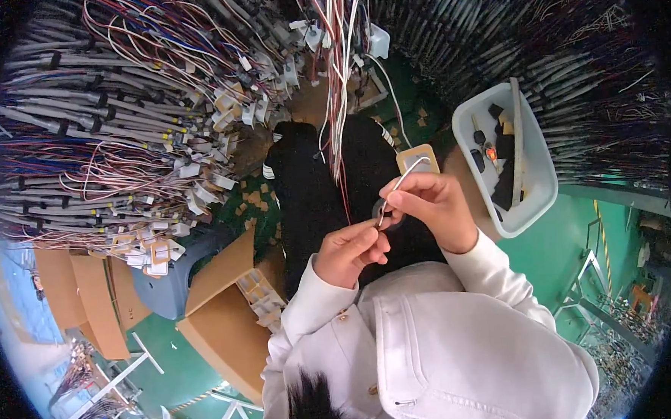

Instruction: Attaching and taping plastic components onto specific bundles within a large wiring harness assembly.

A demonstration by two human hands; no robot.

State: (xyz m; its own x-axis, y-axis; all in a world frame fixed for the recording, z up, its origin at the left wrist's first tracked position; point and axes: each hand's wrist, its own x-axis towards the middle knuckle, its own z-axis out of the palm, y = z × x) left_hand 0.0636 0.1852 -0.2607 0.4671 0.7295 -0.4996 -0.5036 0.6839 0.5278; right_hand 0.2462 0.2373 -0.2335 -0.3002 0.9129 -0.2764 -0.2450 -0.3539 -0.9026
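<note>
In front of my lap, both hands are close together, fingers pinched. My right hand [435, 208] grips a thin white wire [405, 177] between thumb and forefinger; its upper part curves away past the knuckles. My left hand [351, 253] pinches the lower, darker end of the same wire just below, fingertips nearly touching the right hand's. Just beyond the right hand is a white square pad with a tan border [415, 160]; whether the wire joins it I cannot tell. A loose bundle of white and red wires [336, 80] hangs down over my dark trousers, ending near my left hand.
Dense rows of grey cable harnesses [72, 109] crowd the left, more [574, 121] the right. A pale plastic bin [529, 218] with black pieces stands at right. Open cardboard boxes [221, 337] and a blue-grey stool [161, 291] are at lower left, on green floor.
</note>
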